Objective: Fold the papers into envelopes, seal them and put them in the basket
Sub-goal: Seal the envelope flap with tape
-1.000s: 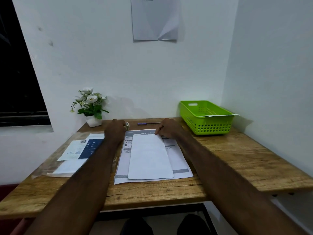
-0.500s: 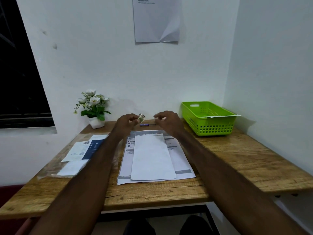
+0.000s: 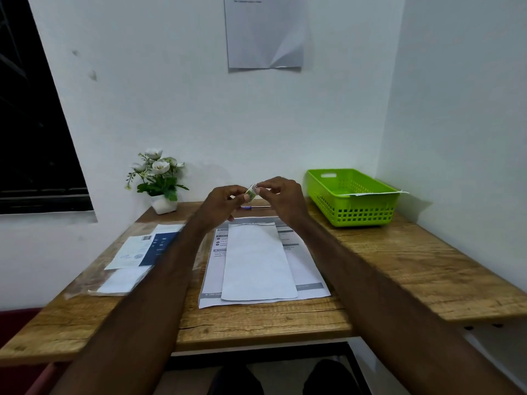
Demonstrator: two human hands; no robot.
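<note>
Both hands, left [image 3: 221, 201] and right [image 3: 281, 197], raised above the folded paper [image 3: 258, 263], fingertips pinching a small tape roll [image 3: 251, 191].

Both forearms bare, no sleeves in view. Left hand [image 3: 221, 205] and right hand [image 3: 281, 199] bare: no gloves. Dark trousers [image 3: 328, 377] at bottom centre of frame.
</note>
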